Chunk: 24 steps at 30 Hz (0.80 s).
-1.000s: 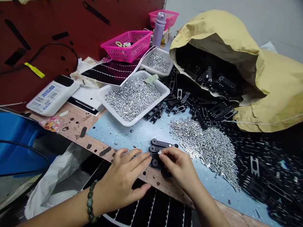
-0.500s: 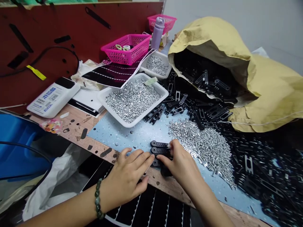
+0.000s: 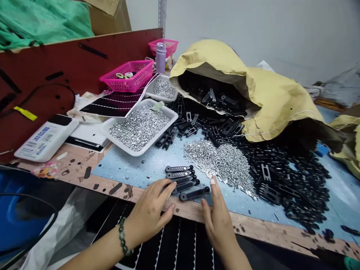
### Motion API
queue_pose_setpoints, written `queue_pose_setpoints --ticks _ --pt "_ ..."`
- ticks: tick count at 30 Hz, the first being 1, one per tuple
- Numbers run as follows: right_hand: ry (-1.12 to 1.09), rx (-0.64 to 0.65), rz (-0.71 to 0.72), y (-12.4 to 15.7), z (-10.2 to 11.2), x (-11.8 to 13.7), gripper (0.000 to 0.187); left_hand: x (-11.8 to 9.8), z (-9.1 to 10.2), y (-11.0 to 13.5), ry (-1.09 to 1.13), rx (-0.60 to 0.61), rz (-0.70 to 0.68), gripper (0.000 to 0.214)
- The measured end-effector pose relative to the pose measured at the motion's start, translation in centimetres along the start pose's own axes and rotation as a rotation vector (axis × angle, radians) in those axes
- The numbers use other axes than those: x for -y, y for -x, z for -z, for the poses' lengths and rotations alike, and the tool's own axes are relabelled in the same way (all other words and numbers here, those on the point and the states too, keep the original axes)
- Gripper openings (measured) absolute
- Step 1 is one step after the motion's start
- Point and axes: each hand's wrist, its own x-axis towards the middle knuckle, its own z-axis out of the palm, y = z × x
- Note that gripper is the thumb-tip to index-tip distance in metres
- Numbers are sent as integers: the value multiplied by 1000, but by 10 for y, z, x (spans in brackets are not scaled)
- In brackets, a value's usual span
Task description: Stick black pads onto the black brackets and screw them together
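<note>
Several flat black plastic brackets point(image 3: 182, 179) lie in a row near the front edge of the blue work mat point(image 3: 146, 165). My left hand point(image 3: 152, 210) rests beside them on the left with its fingers stretched out and fingertips touching the lower brackets. My right hand point(image 3: 218, 217) stands edge-on just right of the row, fingers straight and together, holding nothing. Behind my right hand spreads a loose heap of small silver screws and washers point(image 3: 222, 165).
A white tray of silver washers point(image 3: 139, 125) and a smaller tray of screws point(image 3: 163, 88) sit at left. A yellow sack point(image 3: 261, 93) spills black brackets point(image 3: 284, 168) across the right. Pink baskets point(image 3: 126, 75), a white box point(image 3: 46, 137) and a red board stand behind.
My right hand has let go of the brackets and drawn back, opening flat. The brackets now lie spread out in a row. The view has tilted up and swung right.
</note>
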Motion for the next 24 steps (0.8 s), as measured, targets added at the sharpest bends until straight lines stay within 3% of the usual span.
queue_pose_setpoints --ticks 3,5,8,10,12,16,18,21,22,24 --pt "7 -52 14 10 -12 0 63 -9 -15 -8 17 -15 -3 39" --pt "23 -72 100 12 -18 5 65 -13 -23 -13 29 -42 -1 34" --pt "27 34 230 9 -21 12 67 -15 -31 -17 93 -83 -16 28" --pt "32 89 201 6 -18 14 66 -14 -33 -18 113 -101 -32 26" --pt "36 65 116 5 -11 13 64 -12 -33 -20 96 -108 -46 26" --pt "-120 -154 26 30 13 0 57 -8 -30 -23 27 -112 -70 26" --pt "-216 -325 -85 60 24 -15 47 -12 -27 -20 -5 -147 -81 33" --pt "-300 -422 -471 118 31 -41 24 -30 -27 -7 57 -218 -176 44" --pt "-337 -400 -619 138 29 -47 21 -39 -30 -1 132 -163 -255 43" --pt "-395 -360 -797 173 22 -54 23 -58 -38 9 294 89 -411 40"
